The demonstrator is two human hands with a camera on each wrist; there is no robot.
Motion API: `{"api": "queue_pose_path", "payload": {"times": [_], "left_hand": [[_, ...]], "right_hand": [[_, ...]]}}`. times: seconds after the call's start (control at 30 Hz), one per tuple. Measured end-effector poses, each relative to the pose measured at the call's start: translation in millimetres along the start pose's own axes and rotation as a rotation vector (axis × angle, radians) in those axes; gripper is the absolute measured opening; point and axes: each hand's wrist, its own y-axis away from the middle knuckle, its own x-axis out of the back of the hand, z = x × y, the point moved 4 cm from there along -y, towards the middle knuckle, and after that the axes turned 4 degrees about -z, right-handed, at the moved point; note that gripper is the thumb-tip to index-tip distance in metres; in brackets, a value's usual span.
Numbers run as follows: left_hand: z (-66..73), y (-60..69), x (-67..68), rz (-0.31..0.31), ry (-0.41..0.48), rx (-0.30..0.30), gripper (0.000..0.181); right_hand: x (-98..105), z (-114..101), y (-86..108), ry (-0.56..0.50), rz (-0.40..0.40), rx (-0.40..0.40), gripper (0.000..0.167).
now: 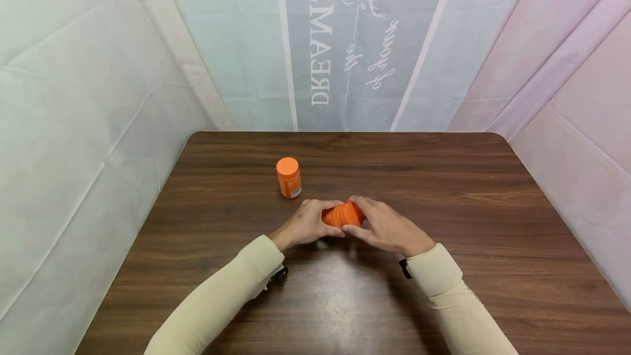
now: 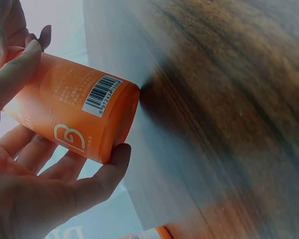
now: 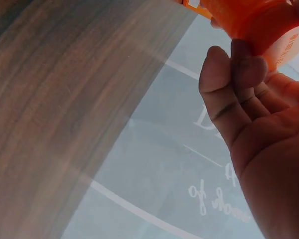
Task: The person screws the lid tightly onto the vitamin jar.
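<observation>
Over the middle of the table, my left hand (image 1: 308, 223) grips the body of an orange bottle (image 1: 336, 216) that is tilted on its side. My right hand (image 1: 390, 228) holds the orange cap (image 1: 353, 213) at the bottle's right end. In the left wrist view, a barcode and printed text show on the bottle (image 2: 65, 99), with its base edge close to the table; I cannot tell whether they touch. Fingers of the right hand (image 3: 269, 134) lie at the cap end in the right wrist view. A second orange bottle (image 1: 288, 179) with its cap on stands upright behind the left hand.
The dark wood table (image 1: 443, 179) has rounded far corners. A printed curtain (image 1: 374, 43) with mirrored lettering hangs behind it, and pale fabric walls (image 1: 89, 125) stand at both sides. A dark band (image 1: 405, 268) shows at the right wrist.
</observation>
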Motion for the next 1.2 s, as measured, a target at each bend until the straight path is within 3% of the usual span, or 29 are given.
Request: {"api": "queue_pose_path", "payload": {"times": [0.17, 0.33, 0.6, 0.9, 1.2], "left_hand": [[-2.1, 0.1, 1.0, -0.011, -0.018, -0.015, 0.058], [-4.8, -2.4, 2.3, 0.017, -0.055, -0.021, 0.061], [-10.6, -12.6, 2.0, 0.024, 0.078, 0.045, 0.058], [-9.6, -35.9, -0.9, 0.031, 0.113, 0.135, 0.049], [-4.3, -54.4, -10.1, 0.085, 0.144, 0.144, 0.049]], "right_hand": [[-4, 7, 0.0, -0.131, -0.024, -0.024, 0.043], [-4, 9, -3.5, -0.208, -0.004, -0.035, 0.042], [3, 13, -13.1, -0.138, 0.051, -0.057, 0.046], [13, 27, -17.0, -0.123, 0.089, -0.125, 0.05], [20, 44, -18.5, -0.101, 0.124, -0.2, 0.052]]}}
